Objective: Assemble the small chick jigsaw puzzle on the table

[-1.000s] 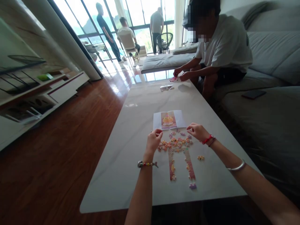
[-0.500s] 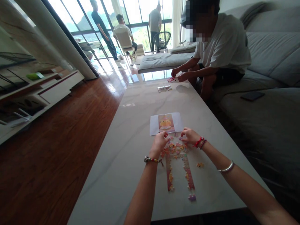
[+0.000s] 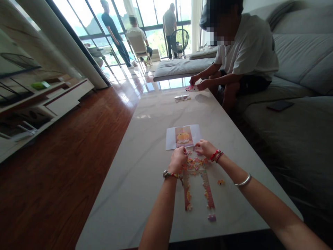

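Note:
A cluster of small pastel puzzle pieces (image 3: 197, 164) lies on the pale table (image 3: 145, 163), with two joined strips (image 3: 208, 191) running toward me. My left hand (image 3: 178, 158) rests at the cluster's left edge, fingers curled in a pinch over the pieces. Close beside it, my right hand (image 3: 205, 147) sits at the cluster's top, its fingers also bent and pinched; what either hand holds is too small to see. Just beyond both hands lies a printed reference picture (image 3: 183, 136).
Loose pieces lie at the right (image 3: 221, 181) and near the front (image 3: 211, 217). A person in a white shirt (image 3: 247, 48) sits on the grey sofa (image 3: 299, 69), hands on pieces at the table's far end. A phone (image 3: 280, 105) lies on the sofa. Three people are by the windows.
Both hands have drawn together over the top of the piece cluster, the right hand sliding left. The view shifted slightly.

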The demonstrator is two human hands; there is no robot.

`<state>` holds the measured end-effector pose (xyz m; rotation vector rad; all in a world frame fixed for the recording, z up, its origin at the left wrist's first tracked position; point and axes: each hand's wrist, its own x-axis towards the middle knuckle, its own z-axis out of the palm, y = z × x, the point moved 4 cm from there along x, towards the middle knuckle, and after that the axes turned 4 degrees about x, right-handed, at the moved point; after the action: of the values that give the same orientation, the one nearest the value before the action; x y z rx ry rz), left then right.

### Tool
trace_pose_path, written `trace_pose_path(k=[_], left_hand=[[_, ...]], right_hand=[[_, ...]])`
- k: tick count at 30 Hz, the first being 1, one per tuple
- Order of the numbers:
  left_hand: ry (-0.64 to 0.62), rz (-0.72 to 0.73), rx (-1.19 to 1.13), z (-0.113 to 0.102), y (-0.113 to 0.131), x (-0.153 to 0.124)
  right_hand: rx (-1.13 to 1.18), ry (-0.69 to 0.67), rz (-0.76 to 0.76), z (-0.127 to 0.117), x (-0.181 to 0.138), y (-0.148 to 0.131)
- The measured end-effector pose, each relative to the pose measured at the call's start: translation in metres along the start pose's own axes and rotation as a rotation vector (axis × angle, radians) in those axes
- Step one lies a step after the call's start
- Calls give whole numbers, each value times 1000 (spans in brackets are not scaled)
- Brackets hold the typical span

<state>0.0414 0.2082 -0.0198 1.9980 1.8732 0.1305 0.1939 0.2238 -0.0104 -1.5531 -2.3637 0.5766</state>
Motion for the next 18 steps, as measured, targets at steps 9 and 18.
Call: trace_pose_path(k=[9,18], left_hand=[[99,54,-22,-5,15,2],[131,139,-499,-19,17,-52]], right_hand=[[-11,25,15,9,14,-15],[406,219,-163,-20,-35,-52]])
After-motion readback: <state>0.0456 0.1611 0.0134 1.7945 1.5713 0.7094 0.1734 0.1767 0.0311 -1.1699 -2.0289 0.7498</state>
